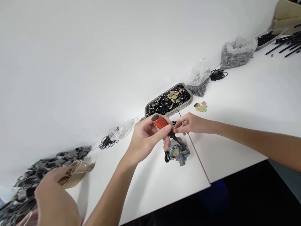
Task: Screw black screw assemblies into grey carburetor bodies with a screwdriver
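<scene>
My left hand [147, 136] is wrapped round the red handle of a screwdriver [161, 123], whose dark shaft slants down to the right. The shaft's lower end meets a grey metal part [181, 153] with a round brass-coloured disc in its opening and black pieces at its left side. This part rests on the white table. My right hand [187, 123] is beside the screwdriver, above the metal part, with its thumb and fingertips pinched together near small black pieces; what they hold is too small to make out.
Behind my hands stands a metal tray [168, 99] of black parts and brass discs. Loose discs [201, 107] lie to its right, with plastic bags [238, 53] beyond. At left, another person's arm [55, 201] reaches in, holding a cup [80, 167] near piled grey parts [30, 179].
</scene>
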The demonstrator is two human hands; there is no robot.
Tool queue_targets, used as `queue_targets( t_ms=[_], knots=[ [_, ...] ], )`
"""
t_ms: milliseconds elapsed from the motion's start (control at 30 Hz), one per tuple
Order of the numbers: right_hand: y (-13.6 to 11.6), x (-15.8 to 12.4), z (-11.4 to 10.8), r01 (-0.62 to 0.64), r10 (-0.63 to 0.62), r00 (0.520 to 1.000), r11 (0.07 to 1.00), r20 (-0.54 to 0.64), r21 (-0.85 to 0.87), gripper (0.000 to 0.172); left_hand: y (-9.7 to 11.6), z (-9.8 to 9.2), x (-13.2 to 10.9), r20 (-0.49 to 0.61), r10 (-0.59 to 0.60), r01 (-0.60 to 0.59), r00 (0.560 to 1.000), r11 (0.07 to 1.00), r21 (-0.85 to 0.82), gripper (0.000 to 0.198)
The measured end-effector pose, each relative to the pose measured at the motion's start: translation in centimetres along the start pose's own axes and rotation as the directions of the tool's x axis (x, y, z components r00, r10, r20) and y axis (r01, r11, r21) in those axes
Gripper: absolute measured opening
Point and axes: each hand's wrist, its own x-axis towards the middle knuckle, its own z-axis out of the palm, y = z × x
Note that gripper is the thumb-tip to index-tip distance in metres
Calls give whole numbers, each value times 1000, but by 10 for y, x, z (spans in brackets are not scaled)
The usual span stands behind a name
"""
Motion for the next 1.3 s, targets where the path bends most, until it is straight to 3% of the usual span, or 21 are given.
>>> queue_targets(
  t_ms=[900, 1300],
  knots=[
    [5, 1, 1, -1, 1, 1000, 1000, 13, 28, 20, 7, -1, -5, 10, 22, -22, 1000, 999, 35, 14],
    [5, 2, 1, -2, 2, 1000, 1000, 12, 15, 20, 8, -2, -6, 37, 40, -44, 999, 990, 133, 15]
  ],
)
